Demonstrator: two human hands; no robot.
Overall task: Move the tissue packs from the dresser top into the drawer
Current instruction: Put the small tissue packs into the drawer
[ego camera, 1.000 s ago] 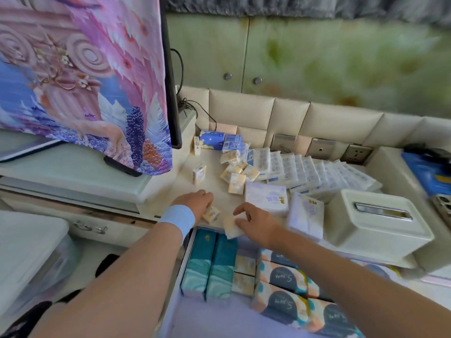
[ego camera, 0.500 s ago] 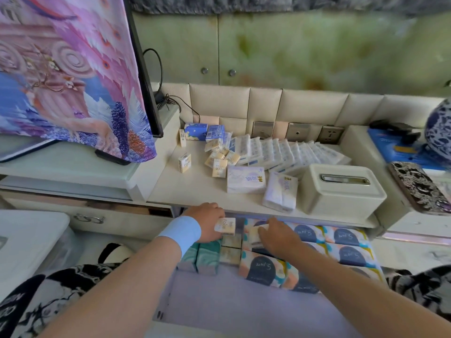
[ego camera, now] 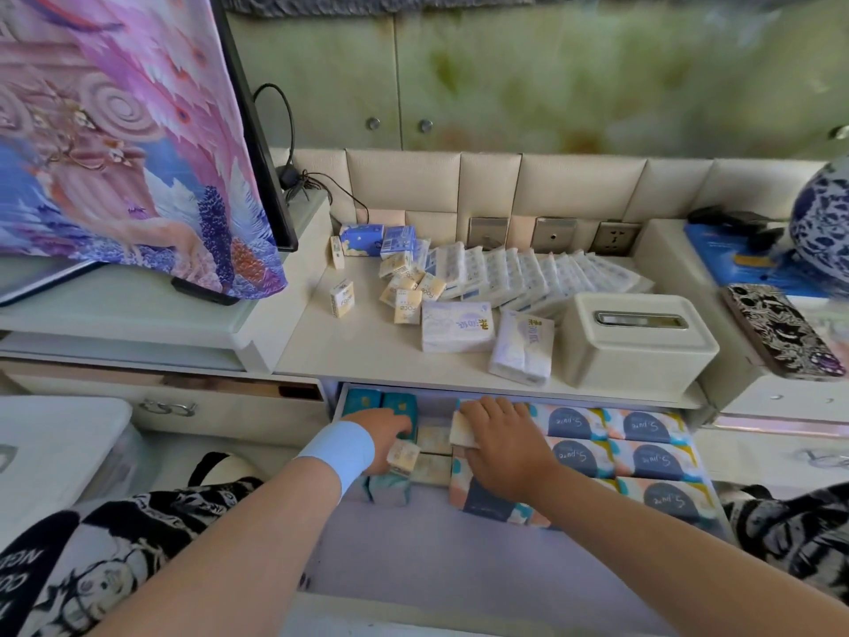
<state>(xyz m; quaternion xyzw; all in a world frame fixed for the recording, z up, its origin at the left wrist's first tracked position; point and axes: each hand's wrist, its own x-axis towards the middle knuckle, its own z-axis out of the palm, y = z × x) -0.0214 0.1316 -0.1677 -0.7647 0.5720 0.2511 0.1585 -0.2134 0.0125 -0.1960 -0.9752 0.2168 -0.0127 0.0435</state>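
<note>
1. Left hand [ego camera: 383, 436]: fingers are hidden beneath the palm; its hold on the small pack [ego camera: 403, 457] shows only in part.
2. Right hand [ego camera: 500, 445]: covers most of the cream pack [ego camera: 461, 435] it grips, and part of a patterned pack [ego camera: 487, 501].
3. Drawer [ego camera: 436, 544]: rear is hidden under the tabletop [ego camera: 367, 342].
4. Vase [ego camera: 822, 232]: cut off at the right edge.
5. Print on both packs: too small to read.

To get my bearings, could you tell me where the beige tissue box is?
In the head view, the beige tissue box stands on the right of the dresser top, beside a white tissue pack.
</note>
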